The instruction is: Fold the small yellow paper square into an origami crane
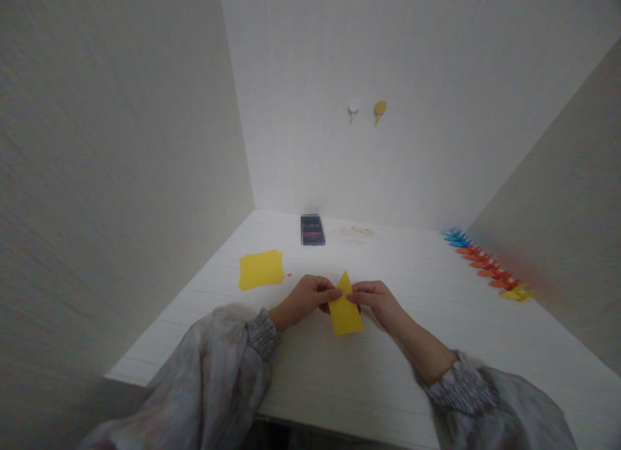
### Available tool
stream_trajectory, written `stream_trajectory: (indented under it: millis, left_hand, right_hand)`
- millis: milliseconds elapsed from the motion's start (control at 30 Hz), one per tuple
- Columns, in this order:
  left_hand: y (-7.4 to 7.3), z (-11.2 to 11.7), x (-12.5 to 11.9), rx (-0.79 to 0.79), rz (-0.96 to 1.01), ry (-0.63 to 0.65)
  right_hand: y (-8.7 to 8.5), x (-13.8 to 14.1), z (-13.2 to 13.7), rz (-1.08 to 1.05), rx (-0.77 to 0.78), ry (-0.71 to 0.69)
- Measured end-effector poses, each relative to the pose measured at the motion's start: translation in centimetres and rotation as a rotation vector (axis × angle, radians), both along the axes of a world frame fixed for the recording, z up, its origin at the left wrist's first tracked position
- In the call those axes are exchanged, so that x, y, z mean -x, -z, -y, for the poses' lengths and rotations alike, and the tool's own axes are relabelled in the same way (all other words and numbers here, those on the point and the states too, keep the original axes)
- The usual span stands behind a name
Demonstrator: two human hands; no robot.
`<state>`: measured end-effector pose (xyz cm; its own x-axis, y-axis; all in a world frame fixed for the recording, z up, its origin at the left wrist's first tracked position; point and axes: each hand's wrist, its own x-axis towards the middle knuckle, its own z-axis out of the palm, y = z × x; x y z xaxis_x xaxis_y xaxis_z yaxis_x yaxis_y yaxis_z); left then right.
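Note:
A yellow paper piece (pixel 345 309), folded to a point at its far end, lies on the white table (pixel 339 372) between my hands. My left hand (pixel 305 299) pinches its left edge with fingers closed. My right hand (pixel 378 301) pinches the right edge, fingers also closed. Both wrists rest low over the table.
A small stack of yellow paper sheets (pixel 261 269) lies to the left. A dark blurred small box (pixel 312 230) sits at the back. A row of folded paper pieces (pixel 485 264) in blue, orange and yellow runs along the right wall. Two hooks (pixel 367 109) hang on the back wall.

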<state>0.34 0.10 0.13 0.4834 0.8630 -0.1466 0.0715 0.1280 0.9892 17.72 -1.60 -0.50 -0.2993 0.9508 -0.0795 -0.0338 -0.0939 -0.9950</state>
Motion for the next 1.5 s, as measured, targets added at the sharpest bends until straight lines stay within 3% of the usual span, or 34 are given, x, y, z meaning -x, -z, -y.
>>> stream_trajectory:
  millis: [133, 333, 600, 833, 933, 1033, 1133, 1200, 1367, 1500]
  left_hand:
    - [0.0, 0.0, 0.1, 0.013, -0.017, 0.080]
    - [-0.1, 0.2, -0.4, -0.035, -0.082, 0.031]
    - [-0.4, 0.1, -0.2, -0.086, -0.020, 0.069]
    - [0.3, -0.2, -0.4, -0.106, -0.040, 0.023]
    - [0.9, -0.7, -0.3, -0.146, -0.083, -0.042]
    - [1.0, -0.8, -0.3, -0.191, -0.060, -0.126]
    - [0.3, -0.4, -0.5, -0.095, 0.025, -0.020]
    - [-0.3, 0.1, -0.6, -0.040, 0.092, 0.069]
    - [-0.4, 0.4, -0.5, 0.011, 0.183, 0.056]
    - [0.2, 0.0, -0.2, 0.047, 0.233, -0.027]
  right_hand:
    - [-0.1, -0.1, -0.1, -0.021, -0.007, 0.020]
    - [0.0, -0.4, -0.3, -0.026, -0.012, 0.045]
    - [0.3, -0.6, -0.5, -0.056, -0.020, 0.059]
    - [-0.4, 0.3, -0.2, 0.027, -0.073, 0.199]
    - [-0.4, 0.4, 0.1, 0.289, -0.266, 0.283]
    - [-0.8, 0.4, 0.6, 0.699, -0.658, 0.364]
    - [-1.5, 0.7, 1.2, 1.035, -1.048, 0.323]
    - [-1.8, 0.9, 1.4, 1.182, -1.205, 0.270]
    - [-1.5, 1.6, 1.4, 1.322, -1.352, 0.157]
    - [-1.0, 1.7, 1.3, 1.212, -1.327, 0.107]
